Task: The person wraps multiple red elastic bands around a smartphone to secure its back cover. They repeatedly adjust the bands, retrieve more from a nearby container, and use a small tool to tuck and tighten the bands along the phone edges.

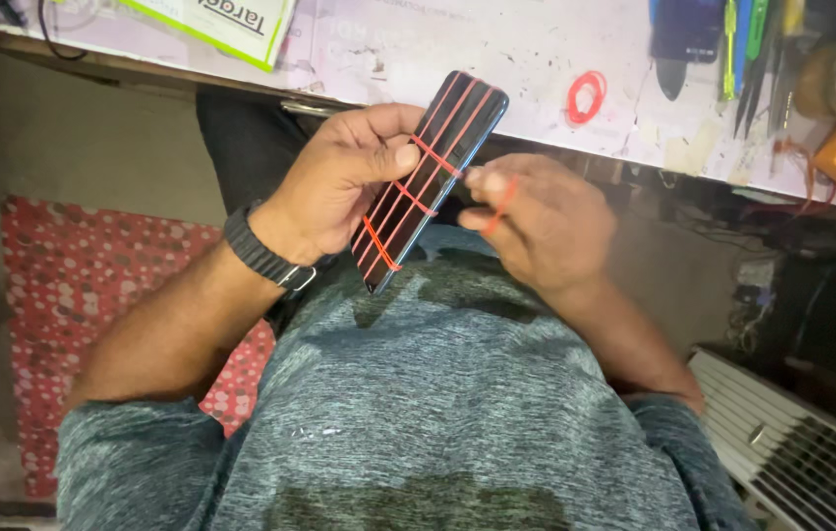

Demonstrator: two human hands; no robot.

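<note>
left hand: clasped round smartphone, thumb pressed on screen | smartphone: tilted, just below workbench edge, wrapped in red rubber bands | right hand: beside phone, fingertips pinching stretched red band | risk, judged: band may snap or slip off fingertips under tension | containers: none discernible

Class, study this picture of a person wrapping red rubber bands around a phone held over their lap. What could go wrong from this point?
1. The left hand holds the phone mainly by one edge, tilted over the lap, off the workbench; it could slip and fall.
2. The right hand stretches a red rubber band between its fingers; it might snap back or fly off.
3. Several bands already cross the phone; another could perhaps shift them.
</note>
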